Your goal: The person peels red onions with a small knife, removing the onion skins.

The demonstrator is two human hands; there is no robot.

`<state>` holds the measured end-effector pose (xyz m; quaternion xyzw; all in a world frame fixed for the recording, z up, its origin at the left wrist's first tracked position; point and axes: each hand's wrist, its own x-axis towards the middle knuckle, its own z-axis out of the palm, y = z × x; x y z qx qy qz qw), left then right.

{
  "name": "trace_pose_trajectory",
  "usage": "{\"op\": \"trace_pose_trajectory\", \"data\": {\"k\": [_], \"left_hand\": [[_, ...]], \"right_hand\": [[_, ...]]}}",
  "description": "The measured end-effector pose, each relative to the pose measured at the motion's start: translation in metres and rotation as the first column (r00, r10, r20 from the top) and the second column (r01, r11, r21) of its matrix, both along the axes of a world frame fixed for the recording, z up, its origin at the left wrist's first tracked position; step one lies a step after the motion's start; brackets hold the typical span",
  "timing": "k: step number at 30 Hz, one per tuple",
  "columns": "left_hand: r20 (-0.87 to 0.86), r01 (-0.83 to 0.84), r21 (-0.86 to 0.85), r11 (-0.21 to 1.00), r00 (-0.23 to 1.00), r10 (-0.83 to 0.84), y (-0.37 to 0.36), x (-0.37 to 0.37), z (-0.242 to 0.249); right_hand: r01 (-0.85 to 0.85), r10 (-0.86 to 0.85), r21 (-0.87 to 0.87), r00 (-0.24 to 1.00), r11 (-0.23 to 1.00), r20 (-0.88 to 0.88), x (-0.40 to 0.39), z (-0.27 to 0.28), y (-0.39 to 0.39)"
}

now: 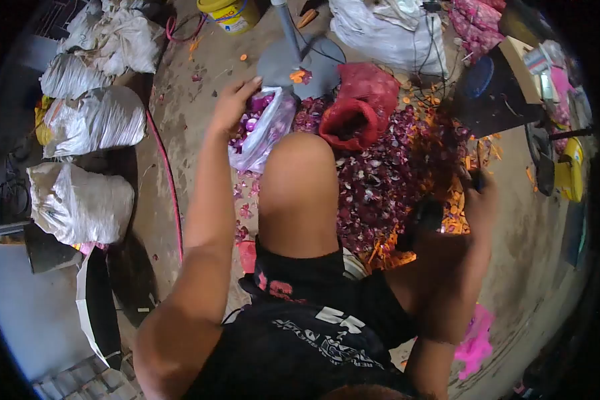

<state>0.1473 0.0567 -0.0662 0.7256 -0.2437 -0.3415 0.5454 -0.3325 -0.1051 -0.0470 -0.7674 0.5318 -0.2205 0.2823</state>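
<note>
My left hand (237, 105) is at the left rim of a white plastic bag (273, 127), its fingers stretched out over the opening. Peeled purple onions (252, 123) fill the bag's mouth. On the other side, my right hand (481, 193) is closed around a small dark object (475, 179) that I cannot make out fully; it is in shadow over the peelings. Between my hands lies a wide heap of purple onion skins (373, 180) with orange scraps (455, 207) at its right side. A red mesh sack (370, 93) with an open mouth rests on the heap's far edge.
Several stuffed white sacks (90, 123) line the left, beside a red hose (163, 150). Ahead are a pole on a round grey base (273, 63), a yellow bucket (230, 15) and a large white sack (393, 33). A dark box (500, 90) stands at the right.
</note>
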Motion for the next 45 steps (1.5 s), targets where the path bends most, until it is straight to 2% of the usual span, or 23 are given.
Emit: {"op": "trace_pose_trajectory", "data": {"k": [1, 3, 4, 5, 6, 7, 9, 11, 14, 17, 20, 22, 23, 24, 26, 28, 31, 34, 35, 38, 41, 45], "left_hand": [[-0.003, -0.069, 0.111, 0.991, 0.998, 0.070, 0.008, 0.025, -0.032], [0.099, -0.119, 0.274, 0.954, 0.991, 0.096, 0.023, 0.057, -0.082], [0.145, -0.145, 0.352, 0.925, 0.984, 0.099, 0.030, 0.072, -0.108], [0.355, -0.109, 0.394, 0.913, 0.934, -0.041, 0.043, 0.094, -0.162], [0.564, -0.120, 0.448, 0.886, 0.807, -0.176, 0.055, 0.115, -0.215], [0.728, -0.176, 0.479, 0.860, 0.627, -0.277, 0.067, 0.137, -0.267], [0.572, -0.263, 0.716, 0.646, 0.752, -0.327, 0.079, 0.102, -0.294], [0.507, -0.266, 0.699, 0.664, 0.839, -0.198, 0.090, 0.078, -0.306], [0.490, -0.333, 0.781, 0.529, 0.851, -0.187, 0.080, 0.064, -0.307], [0.608, -0.445, 0.689, 0.572, 0.784, -0.123, 0.076, 0.077, -0.304], [0.816, -0.438, 0.411, 0.800, 0.568, -0.108, 0.044, 0.059, -0.268], [0.825, -0.136, 0.262, 0.955, 0.545, -0.148, 0.001, 0.036, -0.251], [0.666, 0.063, 0.310, 0.949, 0.697, -0.264, -0.025, 0.021, -0.248], [0.473, 0.262, 0.307, 0.915, 0.792, -0.386, -0.051, 0.005, -0.250], [0.466, 0.569, 0.228, 0.790, 0.649, -0.602, -0.098, -0.032, -0.265], [0.536, 0.741, 0.254, 0.622, 0.427, -0.728, -0.135, -0.060, -0.297], [0.295, 0.634, 0.719, 0.285, 0.094, -0.951, -0.188, -0.087, -0.331], [0.339, 0.501, 0.731, 0.463, 0.322, -0.884, -0.192, -0.076, -0.385], [0.359, 0.442, 0.734, 0.515, 0.391, -0.848, -0.186, -0.070, -0.403], [0.550, 0.488, 0.679, 0.548, 0.155, -0.821, -0.150, -0.047, -0.447], [0.472, 0.480, 0.705, 0.522, 0.233, -0.851, -0.146, -0.056, -0.413], [0.164, 0.445, 0.859, 0.253, 0.228, -0.960, -0.166, -0.071, -0.356]], "right_hand": [[0.021, -0.020, 0.019, 1.000, 1.000, -0.020, 0.002, -0.002, 0.002], [0.064, -0.061, 0.048, 0.996, 0.997, -0.064, 0.009, -0.003, 0.004], [0.054, -0.054, 0.070, 0.999, 0.996, -0.002, 0.017, 0.003, 0.009], [0.056, -0.053, 0.087, 0.998, 0.995, -0.032, 0.023, 0.005, 0.013], [0.065, -0.059, 0.102, 0.996, 0.993, -0.062, 0.027, 0.006, 0.015], [0.081, -0.070, 0.114, 0.993, 0.990, -0.095, 0.029, 0.006, 0.015], [0.075, -0.046, 0.127, 0.975, 0.989, -0.217, 0.027, 0.000, 0.011], [0.092, -0.046, 0.141, 0.954, 0.986, -0.297, 0.022, -0.007, 0.007], [0.105, -0.043, 0.161, 0.935, 0.981, -0.352, 0.021, -0.019, -0.004], [0.077, 0.002, 0.198, 0.928, 0.977, -0.373, 0.028, -0.029, -0.015], [0.026, 0.065, 0.257, 0.938, 0.966, -0.341, 0.041, -0.026, -0.030], [-0.008, 0.112, 0.264, 0.919, 0.964, -0.378, 0.047, -0.025, -0.039], [-0.048, 0.157, 0.275, 0.907, 0.960, -0.390, 0.046, -0.026, -0.044], [-0.087, 0.201, 0.286, 0.894, 0.954, -0.401, 0.044, -0.027, -0.048], [-0.120, 0.238, 0.300, 0.887, 0.946, -0.397, 0.042, -0.027, -0.054], [-0.102, 0.215, 0.300, 0.903, 0.948, -0.372, 0.047, -0.026, -0.053], [-0.117, 0.214, 0.277, 0.911, 0.954, -0.351, 0.042, -0.024, -0.053], [0.076, 0.098, 0.409, 0.916, 0.909, -0.388, 0.051, -0.013, -0.054], [0.085, 0.093, 0.433, 0.923, 0.897, -0.373, 0.046, -0.013, -0.055], [0.066, 0.112, 0.475, 0.935, 0.877, -0.336, 0.039, -0.012, -0.063], [0.017, 0.158, 0.473, 0.931, 0.881, -0.328, 0.034, -0.007, -0.068], [0.007, 0.140, 0.470, 0.951, 0.883, -0.277, 0.024, -0.004, -0.057]]}}
